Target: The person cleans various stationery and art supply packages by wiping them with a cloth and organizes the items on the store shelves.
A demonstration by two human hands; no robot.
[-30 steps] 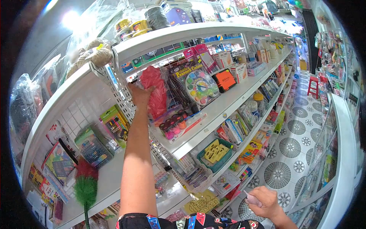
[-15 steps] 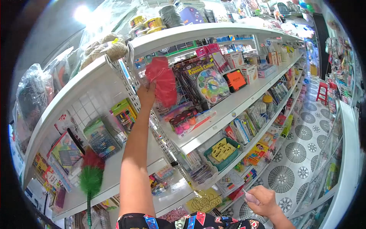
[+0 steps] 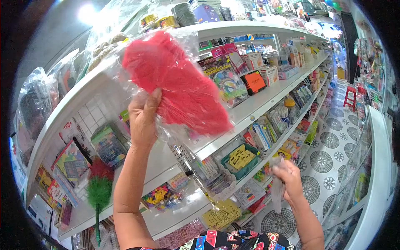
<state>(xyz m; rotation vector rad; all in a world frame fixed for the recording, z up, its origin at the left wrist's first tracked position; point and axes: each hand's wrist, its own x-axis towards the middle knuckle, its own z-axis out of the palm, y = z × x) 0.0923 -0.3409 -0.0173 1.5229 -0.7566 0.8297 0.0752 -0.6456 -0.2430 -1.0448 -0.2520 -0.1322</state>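
My left hand (image 3: 143,118) pinches the edge of a clear plastic bag with a red fluffy item (image 3: 179,87) inside, held up before the shelves. The bag hides part of the upper shelf and some of the paint set (image 3: 228,85) behind it. At the lower right, my right hand (image 3: 288,177) is closed around a crumpled greyish cloth (image 3: 277,193), which hangs below the fingers.
A long white shelf unit (image 3: 271,98) runs away to the right, with a green basket (image 3: 255,160) of yellow packets below. A green and red duster (image 3: 99,191) stands at the left. A red stool (image 3: 350,98) is in the patterned aisle.
The red item in its bag has come off the shelf towards me, held in my left hand. My right hand has risen, and more of the greyish cloth shows.
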